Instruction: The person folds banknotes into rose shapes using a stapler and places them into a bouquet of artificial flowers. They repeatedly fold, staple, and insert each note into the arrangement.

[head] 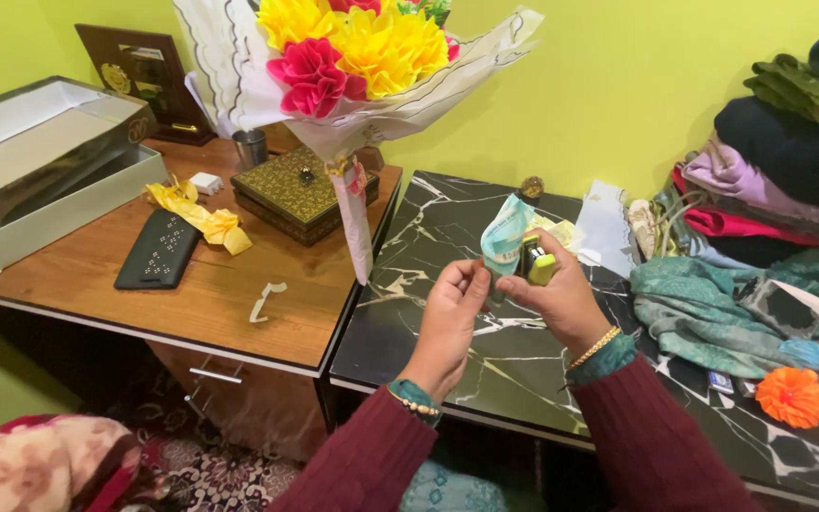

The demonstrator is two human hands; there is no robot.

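Observation:
My left hand (450, 318) and my right hand (561, 299) are raised together over the black marble-patterned table (428, 313). Between them they hold a folded pale green paper piece (504, 234) that sticks up above the fingers. My right hand also grips a small yellow-green stapler (535, 263) pressed against the paper. A large paper-flower bouquet (353, 57) with yellow and pink blooms in white wrapping stands at the upper left, its stem reaching down to the edge of the wooden desk.
The wooden desk (182, 294) carries an open grey box (40, 161), a black pouch (158, 249), a yellow ribbon (203, 216), an ornate square box (300, 190) and a metal cup (250, 147). Piled cloths (760, 209) and an orange paper flower (793, 396) lie on the right.

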